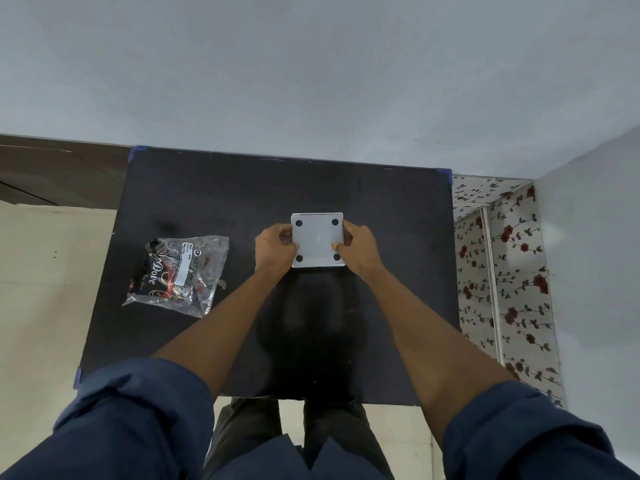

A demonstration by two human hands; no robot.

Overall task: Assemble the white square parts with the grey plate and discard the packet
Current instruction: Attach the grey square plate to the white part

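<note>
Rolled dark-blue sleeves (138,410) fill the bottom of the frame, and from them two bare forearms reach out over a black square worktop (242,188) whose corners are marked with blue tape. At its middle, the left hand (275,249) and the right hand (358,249) close on opposite side edges of a pale grey square plate with four dark round spots at its corners (318,240). Each grip is pressed together on the plate, thumb over the upper face and fingers curled at the edge or under it; whether white square parts sit beneath the plate cannot be told, as the plate hides whatever is below. The plate lies flat or nearly so, squarely between the two hands, so neither hand is nearer; being square, it has no long axis to favour. Well apart, to the person's left, lies the clear crinkled plastic packet holding a dark printed pouch and a white label (178,273), its longer side angled toward the near-left corner. The left hand is the nearer one to it, and the stretch of worktop between hand and packet looks bare, so nothing seems to stand in the way of a reach across. Pale floor tiles (52,271) flank the worktop on the left and a rose-patterned wall covering (509,271) on the right.
</note>
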